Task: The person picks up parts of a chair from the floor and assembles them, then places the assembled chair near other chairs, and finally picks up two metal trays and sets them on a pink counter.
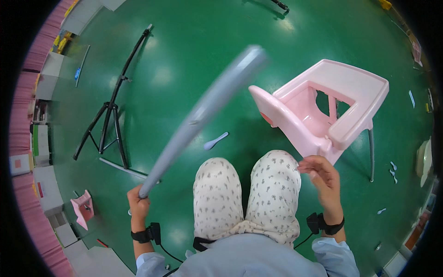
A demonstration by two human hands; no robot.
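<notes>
My left hand (138, 203) is closed round the lower end of a long grey chair leg (191, 122). The leg slants up and to the right, and its far end is smeared by motion. To the right, a pink high chair (318, 115) with a tray stands tilted on the floor, with one similar grey leg (372, 154) fitted under it. My right hand (323, 182) is beside my right knee, just below the chair, fingers apart and holding nothing. I cannot tell whether its fingertips touch the knee.
A black tripod (110, 104) stands at the left, with a grey tube (123, 168) on the green floor by its foot. A pale blue spoon (216, 141) lies before my knees, and several small spoons lie far right. A small pink chair (83, 208) sits at the lower left.
</notes>
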